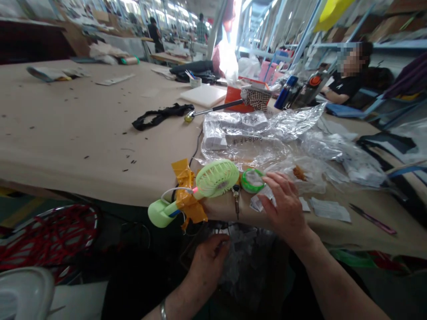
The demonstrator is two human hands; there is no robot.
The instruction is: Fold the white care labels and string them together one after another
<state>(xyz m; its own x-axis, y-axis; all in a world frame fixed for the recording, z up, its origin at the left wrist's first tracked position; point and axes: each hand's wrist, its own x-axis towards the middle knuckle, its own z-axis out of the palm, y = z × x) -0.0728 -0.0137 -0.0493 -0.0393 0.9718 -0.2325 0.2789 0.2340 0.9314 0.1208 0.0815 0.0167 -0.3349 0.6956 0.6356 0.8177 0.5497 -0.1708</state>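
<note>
My right hand [285, 206] is over the table's front edge with thumb and fingers apart. Its fingertips come close to a small green round container [252, 180] with a pale, greyish inside; whether they touch it I cannot tell. Under that hand lie small printed paper labels [262, 201]. Below the edge, my left hand [209, 260] is closed in a pinch, and what its fingers hold, if anything, is hidden. A pale green handheld fan [216, 178], fixed with orange tape [191, 206], juts over the edge beside a pointed metal tool [236, 202].
Clear plastic bags [256, 149] with white bundles cover the table's right part. A purple-handled slim tool [373, 219] lies at the right edge. Further back are a black strap [160, 116], a white slab [203, 94] and a blue bottle [286, 92]. A person [350, 75] sits far right.
</note>
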